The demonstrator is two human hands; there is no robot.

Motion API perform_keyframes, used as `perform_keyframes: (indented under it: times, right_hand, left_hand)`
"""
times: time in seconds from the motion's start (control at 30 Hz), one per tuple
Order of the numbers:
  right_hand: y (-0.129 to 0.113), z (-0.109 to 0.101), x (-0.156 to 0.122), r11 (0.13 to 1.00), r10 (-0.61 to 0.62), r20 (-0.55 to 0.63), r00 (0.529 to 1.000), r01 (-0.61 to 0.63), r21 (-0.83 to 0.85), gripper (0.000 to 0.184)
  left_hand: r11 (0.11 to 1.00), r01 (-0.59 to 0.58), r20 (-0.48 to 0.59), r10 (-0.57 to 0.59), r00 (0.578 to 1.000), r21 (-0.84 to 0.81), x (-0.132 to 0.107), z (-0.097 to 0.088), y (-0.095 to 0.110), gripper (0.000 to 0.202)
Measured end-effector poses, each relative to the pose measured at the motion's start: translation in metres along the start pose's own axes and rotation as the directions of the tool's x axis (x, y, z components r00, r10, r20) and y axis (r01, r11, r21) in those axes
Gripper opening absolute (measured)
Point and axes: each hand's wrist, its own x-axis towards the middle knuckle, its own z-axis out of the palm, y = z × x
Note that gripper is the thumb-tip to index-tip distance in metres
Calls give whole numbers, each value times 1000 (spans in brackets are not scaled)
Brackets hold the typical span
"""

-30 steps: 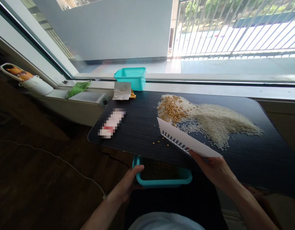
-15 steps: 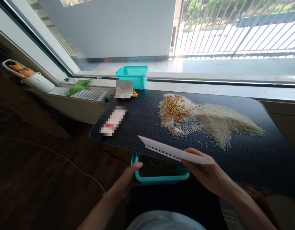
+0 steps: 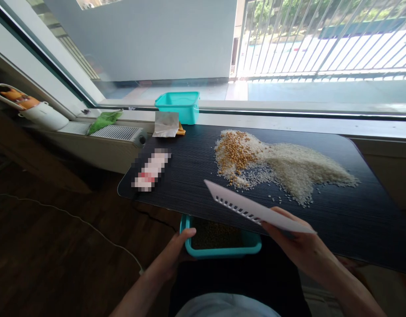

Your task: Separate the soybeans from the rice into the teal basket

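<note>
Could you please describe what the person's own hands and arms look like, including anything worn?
Both are bare: the left hand and right hand wear no gloves, and no ring, watch or bracelet shows. The left forearm and right forearm are uncovered, with no sleeve in view. A pale grey garment shows at the bottom edge.

- scoop (image 3: 255, 210): plain white, with a row of dark slots along one edge.
- tub (image 3: 219, 252): teal (its contents look dull brown in the shade).
- container (image 3: 178, 105) by the window: the same teal.
- surface (image 3: 354, 211): black, finely striped with thin lines.
- rice (image 3: 301, 169): white.
- beans (image 3: 234, 152): golden yellow, speckled among white grains.
- cloth (image 3: 105, 121): bright green.
- floor (image 3: 57, 246): dark brown wood.
</note>
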Motion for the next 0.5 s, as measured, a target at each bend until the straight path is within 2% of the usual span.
perform_keyframes:
  times: [0.1, 0.17, 0.23, 0.5]
  right_hand:
    - [22, -9, -1, 991, 124, -243, 962, -133, -19, 28]
    - [30, -12, 2, 983, 170, -305, 937, -185, -21, 29]
    - [33, -14, 4, 979, 185, -315, 931, -202, -24, 29]
    - [25, -18, 13, 987, 150, -262, 953, -160, -19, 23]
  left_hand:
    - [1000, 18, 19, -18, 1000, 6, 0, 10, 1, 60]
    - [1000, 24, 18, -24, 1000, 6, -1, 15, 2, 59]
    - [1000, 31, 14, -31, 999, -3, -1, 18, 1, 59]
    - [999, 43, 3, -43, 999, 2, -1, 19, 0, 58]
